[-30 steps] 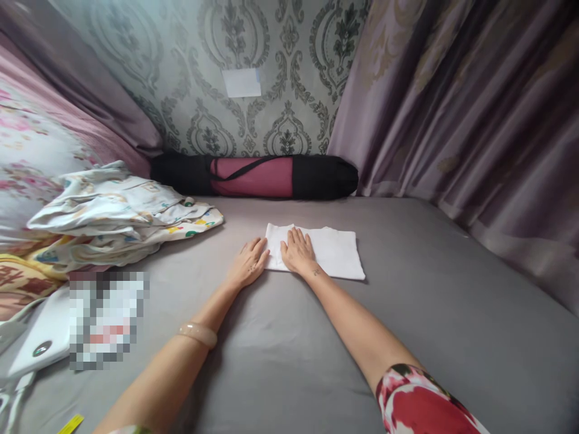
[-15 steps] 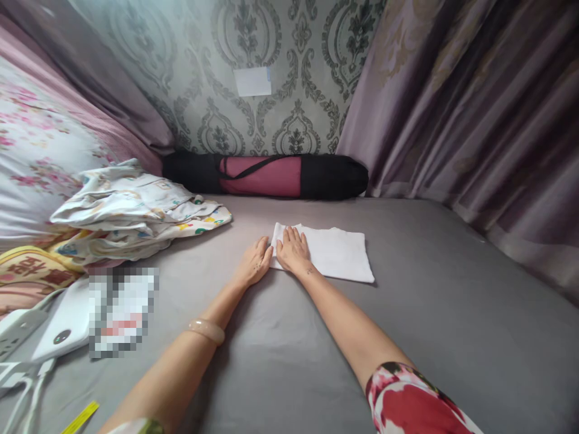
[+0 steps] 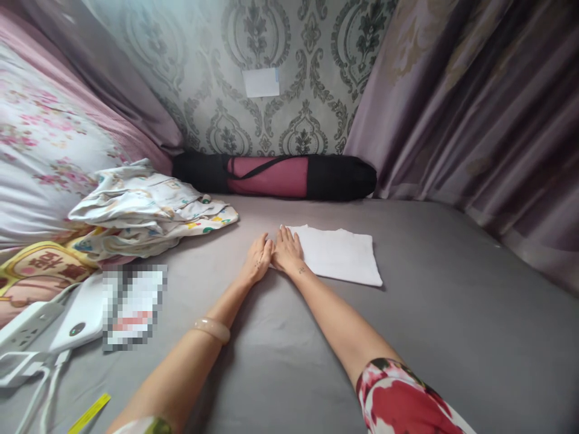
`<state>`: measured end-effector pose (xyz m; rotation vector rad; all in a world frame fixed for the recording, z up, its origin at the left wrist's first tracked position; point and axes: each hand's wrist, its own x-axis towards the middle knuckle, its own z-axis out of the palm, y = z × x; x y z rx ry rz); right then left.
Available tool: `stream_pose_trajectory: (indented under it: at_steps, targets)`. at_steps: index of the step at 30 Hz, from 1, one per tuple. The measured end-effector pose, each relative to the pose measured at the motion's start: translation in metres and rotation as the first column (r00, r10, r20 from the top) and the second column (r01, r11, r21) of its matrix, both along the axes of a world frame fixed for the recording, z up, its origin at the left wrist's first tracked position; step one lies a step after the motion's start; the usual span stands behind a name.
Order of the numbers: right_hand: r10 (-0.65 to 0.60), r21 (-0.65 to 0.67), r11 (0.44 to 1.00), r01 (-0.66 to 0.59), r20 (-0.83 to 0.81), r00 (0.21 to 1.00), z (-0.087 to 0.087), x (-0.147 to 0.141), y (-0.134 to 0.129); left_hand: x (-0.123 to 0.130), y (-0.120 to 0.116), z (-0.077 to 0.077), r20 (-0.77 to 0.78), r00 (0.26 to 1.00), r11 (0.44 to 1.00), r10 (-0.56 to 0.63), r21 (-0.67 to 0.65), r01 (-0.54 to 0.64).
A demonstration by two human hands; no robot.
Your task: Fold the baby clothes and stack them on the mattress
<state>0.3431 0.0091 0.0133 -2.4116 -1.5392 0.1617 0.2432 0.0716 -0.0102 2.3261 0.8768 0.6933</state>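
Observation:
A folded white cloth [image 3: 339,253] lies flat on the grey bed sheet [image 3: 434,337]. My right hand [image 3: 287,249] rests flat on the cloth's left end, fingers stretched forward. Just beside it, my left hand [image 3: 259,259] stands at the cloth's left edge with its fingers extended, touching or almost touching the right hand. The hands cover the left edge of the cloth, so its outline there is hidden. Neither hand grips anything that I can see.
A heap of patterned cloths [image 3: 149,208] lies at the left, by a floral pillow [image 3: 40,132]. Nearer are a power strip [image 3: 31,325], a white power bank [image 3: 84,307] with cables and a yellow strip [image 3: 90,414]. A black and pink rolled bag [image 3: 266,176] lies along the wall.
My right hand has slid left over the cloth to its left edge, closer to my left hand. The whole view has shifted slightly, with things appearing further right.

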Motion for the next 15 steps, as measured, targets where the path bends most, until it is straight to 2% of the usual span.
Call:
stream_pose_trajectory:
  at_steps: [5,10,12,15]
  targets:
    - [0.015,-0.03,0.999,-0.015,0.007,1.0,-0.003,0.001,0.001,0.001,0.002,0.0,-0.03,0.999,1.0,-0.02,-0.002,0.02]
    - [0.052,0.042,0.998,-0.047,-0.127,0.991,0.005,0.013,-0.003,0.004,0.011,-0.007,-0.008,1.0,0.999,-0.008,-0.048,0.007]
    - [0.065,0.083,0.995,-0.053,-0.139,0.988,0.009,0.027,-0.014,0.007,0.017,-0.01,-0.017,1.0,0.998,0.022,-0.053,-0.023]
    - [0.018,0.087,0.996,-0.011,-0.076,0.997,0.011,0.059,-0.044,0.016,0.026,-0.009,-0.055,0.998,0.999,0.042,-0.021,-0.044]
